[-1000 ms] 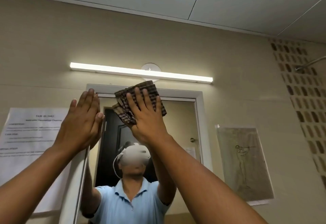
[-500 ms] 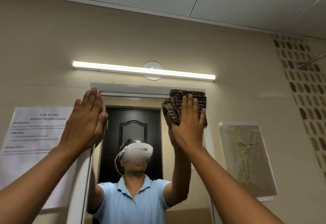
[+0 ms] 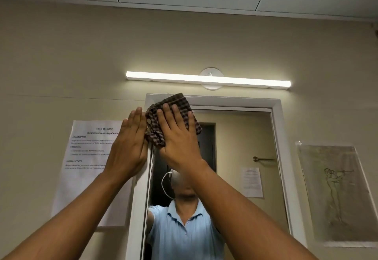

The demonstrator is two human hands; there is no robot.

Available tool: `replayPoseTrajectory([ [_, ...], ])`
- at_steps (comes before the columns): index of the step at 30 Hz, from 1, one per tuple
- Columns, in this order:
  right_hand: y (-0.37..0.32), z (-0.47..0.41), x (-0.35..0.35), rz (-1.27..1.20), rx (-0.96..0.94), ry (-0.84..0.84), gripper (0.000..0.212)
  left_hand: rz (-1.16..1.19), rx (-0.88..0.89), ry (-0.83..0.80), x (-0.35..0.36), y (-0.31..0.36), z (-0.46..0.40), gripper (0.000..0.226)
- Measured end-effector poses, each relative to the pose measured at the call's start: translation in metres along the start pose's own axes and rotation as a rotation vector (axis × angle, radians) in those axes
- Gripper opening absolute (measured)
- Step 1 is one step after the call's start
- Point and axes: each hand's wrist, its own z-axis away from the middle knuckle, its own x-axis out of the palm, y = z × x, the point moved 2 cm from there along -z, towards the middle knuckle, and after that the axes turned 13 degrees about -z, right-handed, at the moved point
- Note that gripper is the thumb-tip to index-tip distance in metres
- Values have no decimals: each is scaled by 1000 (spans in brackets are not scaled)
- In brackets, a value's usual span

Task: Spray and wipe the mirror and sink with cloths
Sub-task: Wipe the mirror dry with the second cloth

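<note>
Left hand [image 3: 131, 147] flat, fingers straight, braced on mirror [image 3: 241, 136] frame's left edge; right hand [image 3: 178, 136] spread, pressing checked cloth [image 3: 184, 104] into top-left corner of the glass. I'd keep palm pressure even, overlap passes, work downward from the corner

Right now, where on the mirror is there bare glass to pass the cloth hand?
Free: the mirror right of the right hand, out to the right frame, under the top frame. Crowded: the top-left corner, where the checked cloth sits beside the left hand on the left frame.
</note>
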Motion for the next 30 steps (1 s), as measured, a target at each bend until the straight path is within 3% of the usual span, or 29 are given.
replayPoseTrajectory([
  [9,29,23,-24,70,-77,-78,92,-50,-33,10,1,2,6,63],
  [19,133,97,-85,24,299,116,77,-78,2,27,-1,5,8,63],
  [26,120,107,-71,21,479,208,76,-59,-1,-12,-7,10,22,63],
  [30,68,89,-42,50,231,75,73,-50,-19,-29,-7,12,27,66],
])
